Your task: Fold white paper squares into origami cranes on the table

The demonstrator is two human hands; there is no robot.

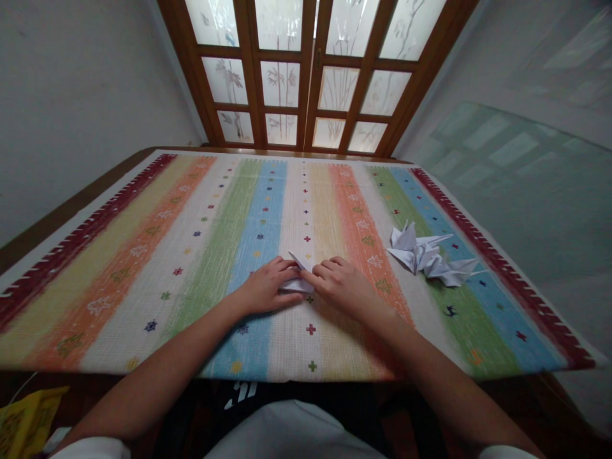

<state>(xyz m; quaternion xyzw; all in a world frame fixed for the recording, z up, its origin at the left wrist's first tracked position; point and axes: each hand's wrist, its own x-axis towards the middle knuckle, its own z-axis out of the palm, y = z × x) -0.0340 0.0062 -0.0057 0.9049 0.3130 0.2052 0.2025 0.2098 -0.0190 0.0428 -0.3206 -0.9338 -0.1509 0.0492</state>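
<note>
A small piece of folded white paper (297, 285) lies on the striped tablecloth in front of me, partly covered by my fingers. My left hand (268, 285) grips its left side, with the thumb along the near edge and the fingers over the top. From the right, my right hand (337, 280) pinches the paper, its fingers curled and meeting the left hand's fingertips. One thin flap of the paper sticks up between the hands. Off to the right sit several folded white paper cranes (421, 252), bunched together with pointed wings and tails.
The tablecloth (205, 268) has coloured stripes and covers the table. Beyond the far edge stand wooden doors (306, 83) with frosted panes. A pale wall (86, 83) is at left, a glossy greenish panel (526, 210) at right. A yellow basket (29, 421) is low at left.
</note>
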